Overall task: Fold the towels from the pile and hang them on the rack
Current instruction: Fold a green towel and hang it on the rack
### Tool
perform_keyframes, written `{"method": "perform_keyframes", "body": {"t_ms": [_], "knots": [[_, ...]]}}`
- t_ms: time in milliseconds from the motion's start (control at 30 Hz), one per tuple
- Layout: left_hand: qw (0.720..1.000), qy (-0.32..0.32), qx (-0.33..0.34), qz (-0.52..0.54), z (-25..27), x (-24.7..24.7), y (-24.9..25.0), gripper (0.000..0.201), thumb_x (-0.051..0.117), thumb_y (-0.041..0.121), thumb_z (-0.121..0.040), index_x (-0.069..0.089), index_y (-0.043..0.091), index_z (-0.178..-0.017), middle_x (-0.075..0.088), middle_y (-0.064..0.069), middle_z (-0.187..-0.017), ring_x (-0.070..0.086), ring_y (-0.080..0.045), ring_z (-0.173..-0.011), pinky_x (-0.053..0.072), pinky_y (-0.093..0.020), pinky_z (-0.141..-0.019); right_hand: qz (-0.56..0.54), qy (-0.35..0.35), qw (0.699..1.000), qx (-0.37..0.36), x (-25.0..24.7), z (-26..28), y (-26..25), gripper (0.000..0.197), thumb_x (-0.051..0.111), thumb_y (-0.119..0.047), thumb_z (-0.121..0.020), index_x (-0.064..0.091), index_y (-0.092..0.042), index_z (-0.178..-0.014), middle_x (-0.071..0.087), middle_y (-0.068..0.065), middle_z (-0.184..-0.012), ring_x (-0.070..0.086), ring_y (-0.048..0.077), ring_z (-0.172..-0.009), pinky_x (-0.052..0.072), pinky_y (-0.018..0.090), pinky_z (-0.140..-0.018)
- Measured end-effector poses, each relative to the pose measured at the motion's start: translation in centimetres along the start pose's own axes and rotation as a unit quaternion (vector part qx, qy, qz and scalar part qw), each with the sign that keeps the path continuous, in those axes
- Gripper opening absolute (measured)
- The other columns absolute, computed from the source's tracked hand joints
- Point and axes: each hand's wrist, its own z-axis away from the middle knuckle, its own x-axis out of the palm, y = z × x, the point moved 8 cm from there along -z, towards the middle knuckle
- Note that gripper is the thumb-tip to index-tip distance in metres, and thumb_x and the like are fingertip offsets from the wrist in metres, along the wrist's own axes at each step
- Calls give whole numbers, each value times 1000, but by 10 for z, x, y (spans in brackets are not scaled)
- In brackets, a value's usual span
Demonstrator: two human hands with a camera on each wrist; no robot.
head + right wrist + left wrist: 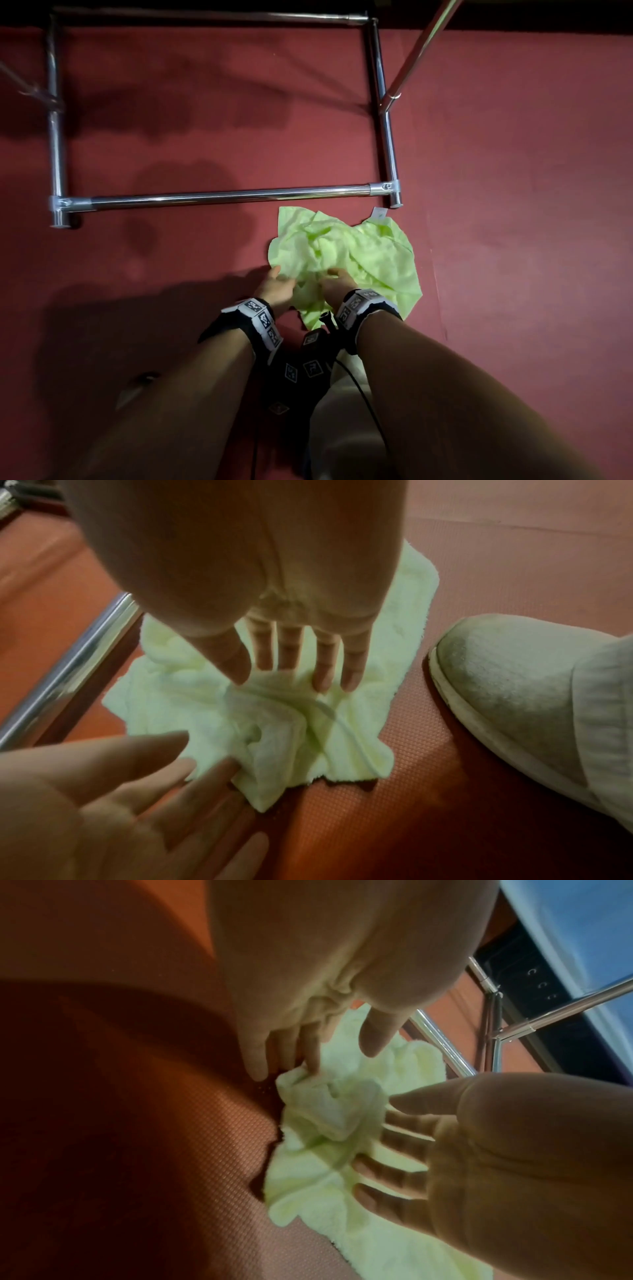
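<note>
Under right hand (335, 285), crumpled towel (371, 255)

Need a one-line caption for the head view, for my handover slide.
Crumpled pale-green towel on the red floor in front of the chrome rack, left hand and right hand touching it.

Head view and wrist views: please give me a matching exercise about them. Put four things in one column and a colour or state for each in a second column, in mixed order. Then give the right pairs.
Things:
1. towel
2. rack bar
3. shoe
4. floor

Colours or states:
a. shiny silver metal
b. dark red
c. pale green, crumpled
d. off-white

Pairs: 1-c; 2-a; 3-d; 4-b
</note>
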Motion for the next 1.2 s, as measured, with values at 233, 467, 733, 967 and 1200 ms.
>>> {"method": "perform_keyframes", "body": {"t_ms": [233, 467, 733, 967, 1200], "knots": [[999, -26, 35, 17, 3, -11, -11, 32, 77, 12, -81, 73, 10, -112, 69, -3, -92, 65, -22, -96, 52, -31, -91, 34, -68, 997, -4, 37, 10, 8, 14, 73, -20, -91, 67, -9, -84, 62, 4, -74, 57, 14, -66, 50, 30, -67], [989, 51, 94, 101, 58, -57, 35, 14, 72, 14, -85, 81, 25, -86, 77, -2, -85, 67, -12, -68, 52, -23, -65, 46, -85, 995, -26, 12, 67, -51, 13, 64, -22, -98, 57, -24, -87, 59, 4, -104, 59, 24, -102, 54, 42, -101], [970, 5, 212, 116, 181, -92, 115, 40, 80, 29, -61, 80, 24, -101, 78, 0, -99, 72, -22, -99, 55, -43, -98, -27, -10, 994, -104, -16, 174, -115, 26, 67, -24, -93, 70, 2, -96, 71, 10, -75, 70, 23, -68, 63, 36, -75], [938, 76, 332, 64, 299, -133, 160, 13, 82, 17, -80, 73, 25, -80, 75, 2, -82, 68, -16, -78, 56, -35, -83, -126, -82, 973, -177, -13, 303, -161, 19, 56, -35, -91, 64, -17, -87, 68, 6, -83, 65, 23, -75, 55, 37, -73], [890, 179, 412, 79, 430, -174, 202, 19, 68, 7, -86, 71, 23, -76, 71, 5, -75, 67, -19, -78, 55, -31, -79, -119, -113, 926, -341, -7, 439, -205, 24, 63, -35, -97, 68, -14, -105, 71, 7, -90, 67, 21, -82, 58, 41, -81]]}}
